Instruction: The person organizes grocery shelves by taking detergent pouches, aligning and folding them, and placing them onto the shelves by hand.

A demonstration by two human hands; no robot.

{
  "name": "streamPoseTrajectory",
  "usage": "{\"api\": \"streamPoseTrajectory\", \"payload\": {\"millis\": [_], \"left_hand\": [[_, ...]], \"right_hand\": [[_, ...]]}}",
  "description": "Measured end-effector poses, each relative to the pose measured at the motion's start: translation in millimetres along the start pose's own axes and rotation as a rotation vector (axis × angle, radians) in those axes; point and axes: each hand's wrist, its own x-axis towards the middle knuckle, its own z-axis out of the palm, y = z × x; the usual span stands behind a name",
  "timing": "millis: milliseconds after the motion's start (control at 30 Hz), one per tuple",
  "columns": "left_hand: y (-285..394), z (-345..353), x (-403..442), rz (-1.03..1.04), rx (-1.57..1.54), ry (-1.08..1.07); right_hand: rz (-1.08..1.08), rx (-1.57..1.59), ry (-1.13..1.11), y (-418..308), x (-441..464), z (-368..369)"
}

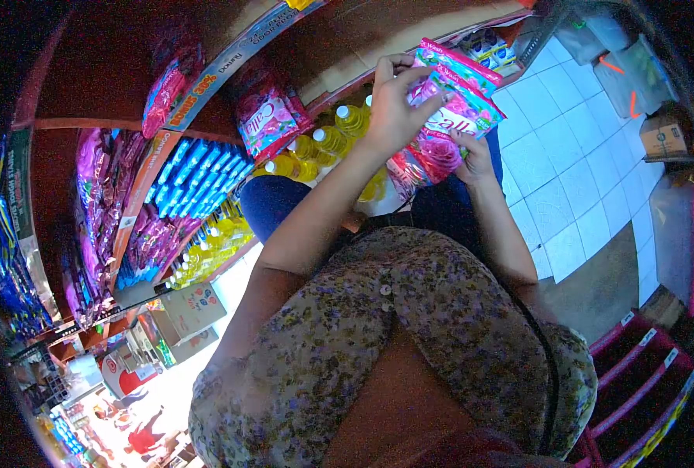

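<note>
Several pink Calla packets (468,108) are held in a stack in front of me, above my knees. My right hand (476,160) grips them at the lower right side, its thumb lying over the front. At the stack's left edge, my left hand (398,105) has its thumb and bent fingers on the packets; its fingertips are partly hidden. Another pink Calla packet (269,125) rests to the left, near the shelf. Bottles of yellow liquid with white caps (331,140) stand just beyond my left forearm.
Shelves on the left carry hanging purple sachets (97,210) and rows of blue packets (199,175). Cardboard boxes (191,312) stand at lower left. White floor tiles (565,171) stretch to the right, with a brown carton (664,139) beyond. A pink-framed rack (635,382) is at lower right.
</note>
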Motion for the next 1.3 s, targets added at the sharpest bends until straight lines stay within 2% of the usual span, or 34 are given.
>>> {"api": "streamPoseTrajectory", "payload": {"millis": [133,267,333,400,500,633,700,900,933,1000,1100,1167,1267,1300], "left_hand": [[-5,-2,-2,-0.084,-0.109,0.027],[-17,-7,0,-0.13,-0.26,-0.006],[-20,-4,-1,-0.052,-0.27,0.045],[-5,-6,0,-0.174,-0.531,0.115],[-3,-7,-2,-0.279,-0.491,0.065],[-12,-3,-4,-0.25,-0.49,0.117],[-11,-6,-4,-0.403,-0.545,0.109],[-18,-6,-4,-0.364,-0.504,0.134],[-21,-8,-5,-0.365,-0.504,0.134],[-21,-12,-5,-0.365,-0.494,-0.025],[-21,-7,-4,-0.336,-0.566,0.027],[-14,-7,-4,-0.323,-0.601,0.053],[-2,-12,-4,-0.448,-0.581,0.052],[-4,-16,-3,-0.51,-0.549,-0.049]], "right_hand": [[0.012,-0.122,-0.052,5,1,-7],[-0.064,-0.006,-0.184,10,3,-12],[-0.065,-0.035,-0.144,10,2,-7],[-0.057,-0.047,-0.115,8,4,-1],[0.01,-0.011,-0.113,5,4,8],[0.017,-0.018,-0.082,1,4,15],[0.018,-0.032,-0.102,2,7,14],[-0.024,-0.016,-0.122,14,9,-4],[-0.079,-0.094,-0.156,18,10,-11],[-0.134,-0.172,-0.191,18,9,-10],[-0.102,-0.228,-0.08,13,5,1],[-0.1,-0.266,-0.107,12,4,0],[-0.118,-0.296,-0.134,9,0,8],[-0.139,-0.286,-0.132,7,-1,12]]}}
